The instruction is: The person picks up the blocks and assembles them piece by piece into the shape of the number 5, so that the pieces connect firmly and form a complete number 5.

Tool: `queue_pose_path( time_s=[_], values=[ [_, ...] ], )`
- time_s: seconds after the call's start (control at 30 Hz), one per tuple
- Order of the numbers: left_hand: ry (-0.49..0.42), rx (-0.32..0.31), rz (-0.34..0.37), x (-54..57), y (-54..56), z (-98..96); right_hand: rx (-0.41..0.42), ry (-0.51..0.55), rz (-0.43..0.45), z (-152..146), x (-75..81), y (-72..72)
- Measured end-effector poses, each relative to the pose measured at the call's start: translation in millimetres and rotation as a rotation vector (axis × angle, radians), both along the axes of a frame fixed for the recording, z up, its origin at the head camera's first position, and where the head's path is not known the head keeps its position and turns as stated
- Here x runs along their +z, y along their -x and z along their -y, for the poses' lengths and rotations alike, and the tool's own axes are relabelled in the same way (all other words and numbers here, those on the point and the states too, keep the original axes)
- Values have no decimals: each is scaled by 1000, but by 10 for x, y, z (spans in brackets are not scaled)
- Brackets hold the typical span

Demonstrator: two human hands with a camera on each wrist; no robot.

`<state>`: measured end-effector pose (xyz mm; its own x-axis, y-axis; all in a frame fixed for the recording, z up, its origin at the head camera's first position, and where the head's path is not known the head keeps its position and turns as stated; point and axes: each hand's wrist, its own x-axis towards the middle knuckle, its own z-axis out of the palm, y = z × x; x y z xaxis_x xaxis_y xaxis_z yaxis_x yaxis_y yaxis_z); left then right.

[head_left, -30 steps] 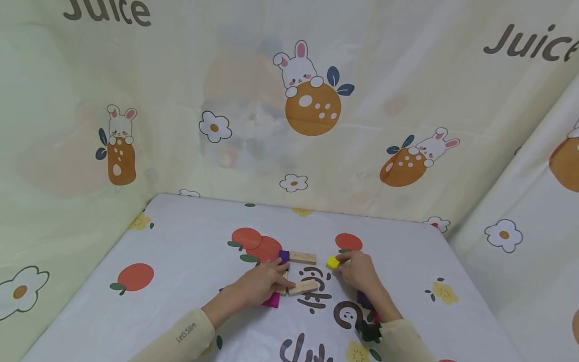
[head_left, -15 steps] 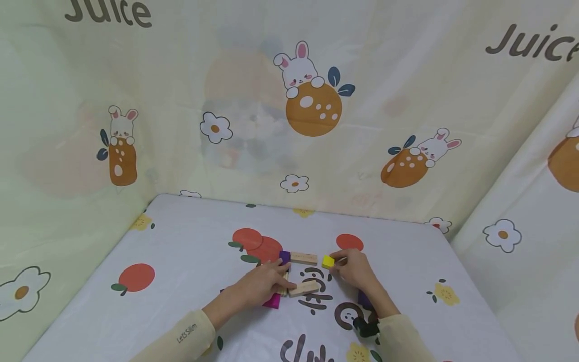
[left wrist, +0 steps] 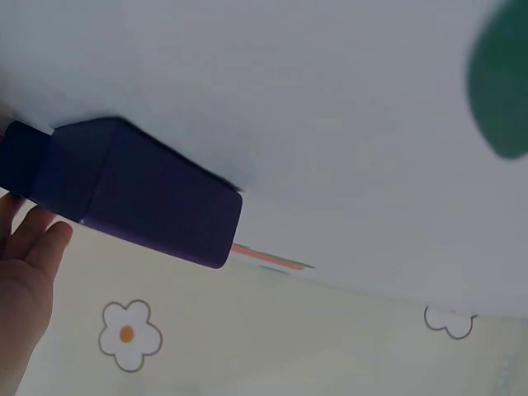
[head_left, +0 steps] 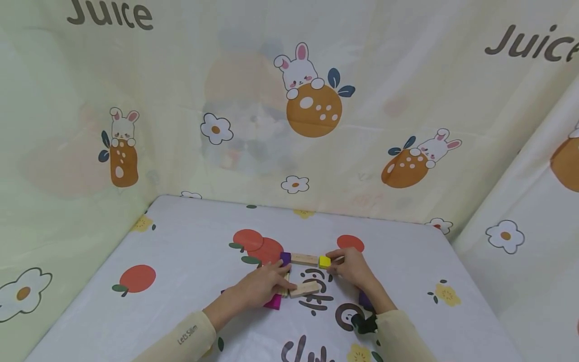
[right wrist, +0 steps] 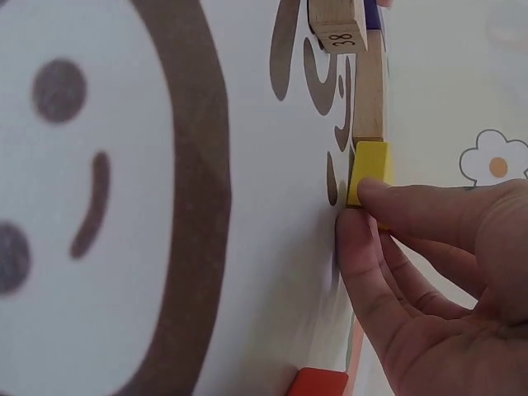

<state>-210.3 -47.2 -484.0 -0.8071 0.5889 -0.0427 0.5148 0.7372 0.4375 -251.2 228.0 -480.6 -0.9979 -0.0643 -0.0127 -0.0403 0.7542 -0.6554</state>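
My right hand point(head_left: 350, 266) pinches a small yellow block point(right wrist: 373, 161) between thumb and fingers at the right end of a plain wooden block point(head_left: 304, 259). A purple block point(head_left: 285, 258) sits at that wooden block's other end. My left hand point(head_left: 262, 285) lies over the left side of the block layout, fingers stretched out, one fingertip near the purple block and the thumb at a nearer wooden block point(head_left: 305, 289). The palm partly hides a magenta block point(head_left: 273, 301) and some wooden pieces. In the left wrist view, fingertips touch a dark block beside a larger dark purple block point(left wrist: 165, 194).
Another purple block point(head_left: 365, 300) lies beneath the right forearm, and a red block point(right wrist: 320, 383) shows low in the right wrist view. A printed white cloth point(head_left: 181, 241) covers the table. Patterned curtains point(head_left: 253, 166) hang behind and at both sides.
My right hand has moved left with the yellow block, bringing it up against the far wooden block's right end. The left hand has stayed in place.
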Motion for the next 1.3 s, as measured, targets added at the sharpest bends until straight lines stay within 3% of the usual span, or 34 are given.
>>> queue_pose_path(
  time_s=[0.7,0.93,1.3],
  values=[
    [3,8,-8,-4,-24,-1,-3,62,15,5,-66,21],
    [-18,-4,-22,-7,-15,11,-14,44,18,-45,1,-38],
    [-40,-19,-15,19,-26,11,-55,64,20,-356,130,-189]
  ],
)
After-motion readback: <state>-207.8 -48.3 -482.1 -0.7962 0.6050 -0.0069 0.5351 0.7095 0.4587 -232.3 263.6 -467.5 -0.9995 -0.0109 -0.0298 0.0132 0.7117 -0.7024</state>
